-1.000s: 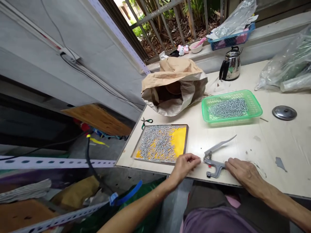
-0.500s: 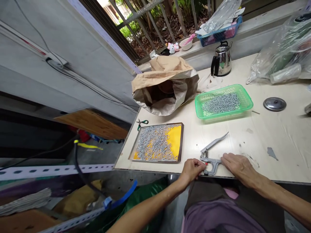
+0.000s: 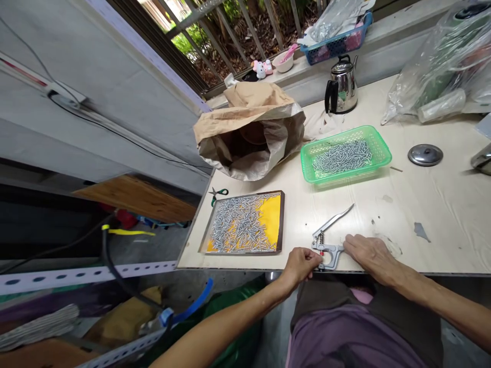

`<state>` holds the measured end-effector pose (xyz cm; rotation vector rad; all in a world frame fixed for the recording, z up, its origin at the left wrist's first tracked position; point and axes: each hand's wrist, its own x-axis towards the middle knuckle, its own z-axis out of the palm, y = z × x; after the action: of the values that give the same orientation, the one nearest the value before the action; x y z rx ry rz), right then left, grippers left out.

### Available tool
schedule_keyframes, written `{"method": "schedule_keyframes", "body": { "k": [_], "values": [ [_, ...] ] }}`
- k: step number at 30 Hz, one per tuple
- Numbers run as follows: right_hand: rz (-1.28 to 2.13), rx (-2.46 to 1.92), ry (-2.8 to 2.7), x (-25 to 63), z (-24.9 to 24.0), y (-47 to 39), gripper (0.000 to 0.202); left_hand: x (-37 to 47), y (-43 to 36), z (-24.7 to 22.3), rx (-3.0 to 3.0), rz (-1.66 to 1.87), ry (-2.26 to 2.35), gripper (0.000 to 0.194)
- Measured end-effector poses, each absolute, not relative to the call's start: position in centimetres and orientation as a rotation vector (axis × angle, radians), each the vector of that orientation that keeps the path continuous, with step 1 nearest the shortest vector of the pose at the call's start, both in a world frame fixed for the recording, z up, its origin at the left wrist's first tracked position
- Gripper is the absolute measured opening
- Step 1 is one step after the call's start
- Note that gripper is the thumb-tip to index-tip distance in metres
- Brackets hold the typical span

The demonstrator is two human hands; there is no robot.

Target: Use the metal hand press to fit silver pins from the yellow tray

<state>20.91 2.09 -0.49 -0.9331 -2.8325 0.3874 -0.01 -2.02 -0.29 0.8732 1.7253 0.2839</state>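
Note:
A grey metal hand press [image 3: 333,254] with a raised lever and a red part lies at the table's front edge. My left hand [image 3: 301,265] is pinched beside its red part; what the fingertips hold is too small to name. At the press's right end rests my right hand [image 3: 366,253], its fingers together and bent against the frame; what lies under them is hidden. To the left, a shallow tray [image 3: 281,223] with a yellow bottom holds many small metal pieces. Farther back, a green basket [image 3: 384,156] contains similar metal pieces.
Green-handled scissors [image 3: 220,192] lie behind the tray. An open brown paper bag [image 3: 249,122] stands at the back left. A kettle [image 3: 343,87], a round metal lid [image 3: 425,155] and a clear plastic bag [image 3: 437,76] are at the back and right.
The camera view has shifted slightly, moving the table's objects a little left and up in the picture. Both hands remain at the press in nearly the same pose.

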Motion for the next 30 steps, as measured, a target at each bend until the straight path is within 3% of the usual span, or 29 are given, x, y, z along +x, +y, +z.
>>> {"method": "schedule_keyframes", "body": {
  "k": [6,10,12,20,26,30],
  "values": [
    [0.436,-1.017,-2.842,21.3,-0.5,3.2,0.013,-0.1,-1.7,0.1,0.878,0.236,1.663,0.030],
    [0.347,-1.058,-2.809,21.5,-0.9,5.9,0.081,-0.1,-1.8,-0.1,0.861,0.242,1.656,0.032],
    [0.370,-1.066,-2.882,21.2,-0.7,7.0,0.094,0.0,-1.9,-0.3,0.840,0.251,1.681,0.033],
    [0.373,-1.010,-2.903,21.2,0.6,6.4,0.073,-0.3,-2.3,-0.6,0.915,0.168,1.728,0.033],
    [0.330,-0.978,-2.833,21.4,-0.4,4.8,0.070,0.7,-2.1,-0.1,1.951,0.385,1.724,0.019],
    [0.335,-0.972,-2.762,21.9,-1.6,4.4,0.078,2.4,0.5,-0.6,2.383,0.333,1.376,0.050]
  ]
}}
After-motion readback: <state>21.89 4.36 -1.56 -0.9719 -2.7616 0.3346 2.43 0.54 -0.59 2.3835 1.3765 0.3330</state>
